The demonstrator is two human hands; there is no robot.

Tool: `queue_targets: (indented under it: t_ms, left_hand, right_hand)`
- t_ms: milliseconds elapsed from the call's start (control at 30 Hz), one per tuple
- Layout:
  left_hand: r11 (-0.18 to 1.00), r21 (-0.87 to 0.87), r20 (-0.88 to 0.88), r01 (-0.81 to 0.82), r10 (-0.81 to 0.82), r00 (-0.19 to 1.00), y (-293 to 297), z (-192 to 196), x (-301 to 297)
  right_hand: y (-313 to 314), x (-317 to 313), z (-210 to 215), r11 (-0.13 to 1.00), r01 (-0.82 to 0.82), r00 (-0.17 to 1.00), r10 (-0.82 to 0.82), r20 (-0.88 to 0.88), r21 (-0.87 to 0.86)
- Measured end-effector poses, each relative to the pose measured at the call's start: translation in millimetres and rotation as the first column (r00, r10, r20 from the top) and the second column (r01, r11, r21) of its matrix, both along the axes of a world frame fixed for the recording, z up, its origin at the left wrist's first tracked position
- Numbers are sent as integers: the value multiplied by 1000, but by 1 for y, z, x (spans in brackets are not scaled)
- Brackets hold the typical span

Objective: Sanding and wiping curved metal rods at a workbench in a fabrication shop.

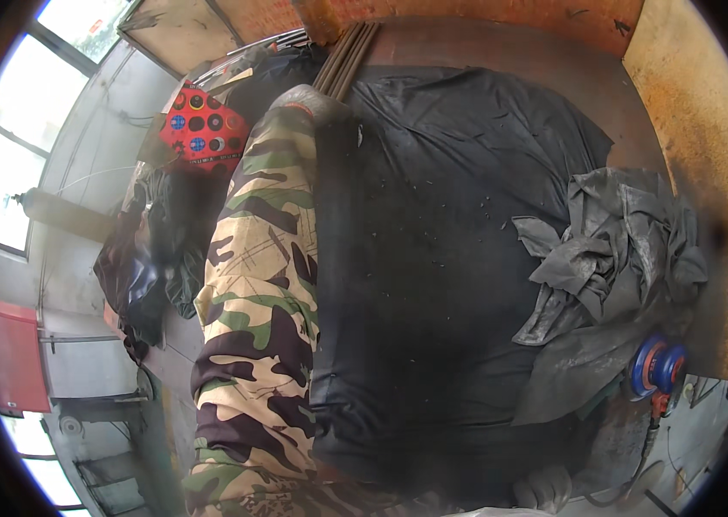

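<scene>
The left arm in a camouflage sleeve (256, 284) reaches up along the left edge of a big black sheet (433, 241) spread over the table (545, 60), and the left hand itself is hidden past the cuff near a bundle of thin rods (347, 60), so I cannot tell whether its grip is open or closed; the right hand (545, 489), in a pale glove at the lower edge, seems to rest loosely on nothing. Judging by this, the sheet already lies mostly flat, while crumpled grey cloth (609, 250) and a blue power tool (657, 366) sit untouched at the right
</scene>
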State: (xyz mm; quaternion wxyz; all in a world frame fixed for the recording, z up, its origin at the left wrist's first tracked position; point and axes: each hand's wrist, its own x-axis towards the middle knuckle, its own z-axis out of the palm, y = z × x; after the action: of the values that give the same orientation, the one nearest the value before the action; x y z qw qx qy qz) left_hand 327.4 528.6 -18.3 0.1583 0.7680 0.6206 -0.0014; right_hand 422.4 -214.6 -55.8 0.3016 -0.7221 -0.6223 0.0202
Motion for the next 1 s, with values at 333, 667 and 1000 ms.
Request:
queue_targets:
  t_ms: [333, 667, 1000]
  left_hand:
    - [990, 140, -114, -7, 23, 993, 2, -3, 7]
    - [993, 112, -19, -27, 29, 999, 17, -13, -2]
    - [993, 8, -42, 116, -116, 992, -11, 21, -3]
  right_hand:
    - [-97, 9, -82, 990, -129, 979, 136, 149, -58]
    - [15, 3, 13, 999, -12, 1000, 11, 20, 51]
    - [-50, 3, -35, 999, -47, 992, 49, 113, -19]
